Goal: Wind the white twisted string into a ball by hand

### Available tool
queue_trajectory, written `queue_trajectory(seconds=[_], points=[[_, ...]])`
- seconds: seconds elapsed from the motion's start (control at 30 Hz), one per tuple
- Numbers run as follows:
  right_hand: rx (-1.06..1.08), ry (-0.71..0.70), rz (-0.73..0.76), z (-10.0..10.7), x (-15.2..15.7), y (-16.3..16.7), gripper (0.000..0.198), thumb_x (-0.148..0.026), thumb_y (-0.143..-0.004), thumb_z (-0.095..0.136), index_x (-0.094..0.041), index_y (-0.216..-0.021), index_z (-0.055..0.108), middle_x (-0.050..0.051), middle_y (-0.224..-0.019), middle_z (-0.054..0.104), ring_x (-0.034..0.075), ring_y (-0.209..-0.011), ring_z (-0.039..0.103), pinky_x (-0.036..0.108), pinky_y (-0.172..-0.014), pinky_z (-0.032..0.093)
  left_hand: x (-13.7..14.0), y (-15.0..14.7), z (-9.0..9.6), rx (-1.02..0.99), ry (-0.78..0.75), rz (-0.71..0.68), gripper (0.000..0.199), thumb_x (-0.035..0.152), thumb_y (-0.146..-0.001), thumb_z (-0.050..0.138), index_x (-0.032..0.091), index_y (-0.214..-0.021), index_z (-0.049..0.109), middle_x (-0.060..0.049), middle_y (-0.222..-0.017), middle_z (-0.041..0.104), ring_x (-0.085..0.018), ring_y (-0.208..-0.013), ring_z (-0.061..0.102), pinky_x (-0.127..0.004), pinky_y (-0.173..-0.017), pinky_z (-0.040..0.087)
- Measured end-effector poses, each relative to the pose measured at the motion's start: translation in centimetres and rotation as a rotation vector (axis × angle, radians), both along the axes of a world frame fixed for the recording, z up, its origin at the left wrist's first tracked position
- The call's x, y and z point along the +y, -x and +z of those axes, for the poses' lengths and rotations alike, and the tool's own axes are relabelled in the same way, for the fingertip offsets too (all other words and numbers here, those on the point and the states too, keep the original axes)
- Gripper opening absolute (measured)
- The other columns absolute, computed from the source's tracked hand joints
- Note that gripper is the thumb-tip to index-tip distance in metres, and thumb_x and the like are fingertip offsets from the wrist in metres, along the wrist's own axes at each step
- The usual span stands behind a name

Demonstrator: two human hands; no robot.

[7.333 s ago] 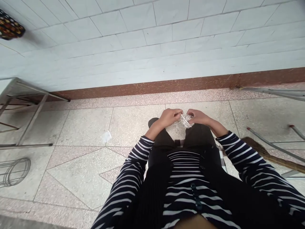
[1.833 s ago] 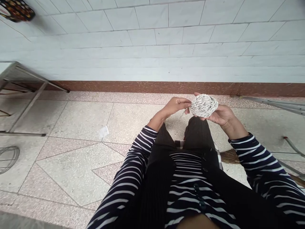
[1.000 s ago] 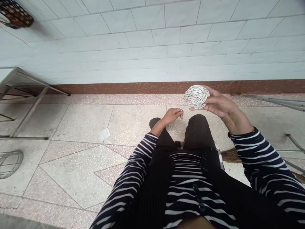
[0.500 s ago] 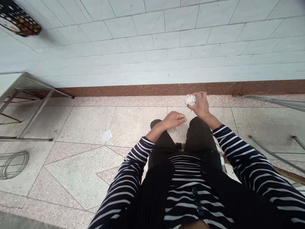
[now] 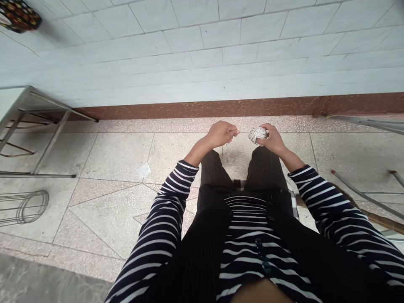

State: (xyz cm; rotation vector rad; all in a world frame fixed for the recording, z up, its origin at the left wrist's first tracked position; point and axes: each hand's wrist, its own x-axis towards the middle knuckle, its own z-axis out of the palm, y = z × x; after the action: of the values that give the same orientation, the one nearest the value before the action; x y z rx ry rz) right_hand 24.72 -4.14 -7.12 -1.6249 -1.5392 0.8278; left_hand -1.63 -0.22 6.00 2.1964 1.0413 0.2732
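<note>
My right hand (image 5: 274,139) is wrapped around the outer side of a ball of twine (image 5: 258,134), white with dark flecks, wound in a thick bundle. The ball is held above the floor, just beyond my knees. To its left, my left hand (image 5: 223,134) is closed in a pinch, its fingertips pointing at the ball across a small gap. A tiny pale bit shows at those fingertips, too small to name. No strand between the two hands can be made out.
A white tiled wall with a brown skirting (image 5: 176,109) runs ahead. On the left stand a metal-legged table (image 5: 15,99) and a wire frame (image 5: 33,206). A white scrap (image 5: 144,170) lies on the floor. Metal legs (image 5: 362,194) are at right.
My left hand has risen forward and slightly left, up to the height of the ball. My right hand has turned the ball a little and shifted slightly right. The view has tilted.
</note>
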Motion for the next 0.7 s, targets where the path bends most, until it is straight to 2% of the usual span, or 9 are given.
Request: queue_trajectory(seconds=[0.07,0.1,0.17,0.23,0.37,0.5,0.6,0.7], points=[[-0.027,-0.012,0.032,0.7,-0.7,0.8,0.059,-0.023,-0.056,0.079,-0.025,-0.114,0.066,0.01,-0.119,0.063,0.039,-0.124,0.06,0.061,-0.114,0.05,0.4,-0.7,0.1,-0.016,-0.025,-0.043,0.042,0.023,-0.103,0.057,0.019,-0.062,0.062,0.0,-0.059,0.063,-0.015,-0.061,0.056,-0.031,-0.073,0.04],[0.017,0.025,0.064,1.4,-1.3,1.4,0.059,-0.021,-0.054,0.078,-0.025,-0.113,0.067,0.009,-0.119,0.063,0.039,-0.125,0.06,0.06,-0.115,0.048,0.6,-1.1,0.2,-0.038,-0.047,-0.069,0.044,0.024,-0.104,0.057,0.019,-0.06,0.06,0.0,-0.059,0.061,-0.015,-0.061,0.054,-0.032,-0.074,0.04],[0.177,0.136,0.168,3.1,-2.7,2.8,0.059,-0.02,-0.055,0.078,-0.026,-0.113,0.067,0.006,-0.116,0.065,0.036,-0.117,0.063,0.056,-0.108,0.053,1.3,-2.0,0.1,-0.099,-0.092,-0.099,0.046,0.026,-0.104,0.058,0.019,-0.058,0.058,-0.001,-0.059,0.058,-0.015,-0.064,0.053,-0.033,-0.078,0.042],[0.394,0.231,0.225,5.1,-4.1,3.8,0.06,-0.022,-0.058,0.081,-0.028,-0.115,0.065,0.003,-0.113,0.066,0.03,-0.105,0.066,0.048,-0.094,0.059,2.0,-2.6,-0.4,-0.17,-0.102,-0.104,0.044,0.028,-0.103,0.06,0.019,-0.06,0.059,-0.001,-0.062,0.058,-0.016,-0.068,0.055,-0.033,-0.082,0.044],[0.702,0.281,0.192,8.9,-6.1,3.8,0.062,-0.022,-0.058,0.089,-0.031,-0.112,0.063,0.002,-0.118,0.068,0.027,-0.103,0.068,0.039,-0.075,0.064,2.3,-2.7,-3.1,-0.298,0.057,-0.063,0.038,0.033,-0.102,0.063,0.017,-0.068,0.067,-0.001,-0.069,0.068,-0.015,-0.071,0.061,-0.03,-0.077,0.045],[0.812,0.316,0.165,10.8,-6.0,2.5,0.069,-0.02,-0.052,0.092,-0.031,-0.113,0.061,0.003,-0.117,0.071,0.031,-0.106,0.071,0.047,-0.077,0.068,1.1,-2.1,-6.5,-0.366,0.21,-0.005,0.034,0.033,-0.099,0.065,0.016,-0.07,0.072,0.0,-0.071,0.071,-0.013,-0.071,0.065,-0.026,-0.075,0.045],[0.775,0.204,0.076,11.1,-4.1,0.7,0.072,-0.026,-0.055,0.092,-0.033,-0.118,0.058,0.004,-0.117,0.071,0.034,-0.11,0.071,0.052,-0.079,0.068,-0.5,-1.8,-8.2,-0.405,0.309,-0.013,0.037,0.036,-0.098,0.066,0.016,-0.067,0.072,-0.002,-0.074,0.074,-0.013,-0.076,0.068,-0.025,-0.082,0.047],[0.635,-0.049,-0.092,10.9,-0.9,-1.6,0.068,-0.032,-0.065,0.09,-0.034,-0.122,0.053,0.007,-0.129,0.067,0.034,-0.116,0.068,0.053,-0.082,0.067,-1.8,-1.8,-8.2,-0.391,0.418,-0.052,0.036,0.038,-0.096,0.068,0.017,-0.067,0.074,-0.003,-0.076,0.076,-0.013,-0.077,0.068,-0.026,-0.084,0.049]])
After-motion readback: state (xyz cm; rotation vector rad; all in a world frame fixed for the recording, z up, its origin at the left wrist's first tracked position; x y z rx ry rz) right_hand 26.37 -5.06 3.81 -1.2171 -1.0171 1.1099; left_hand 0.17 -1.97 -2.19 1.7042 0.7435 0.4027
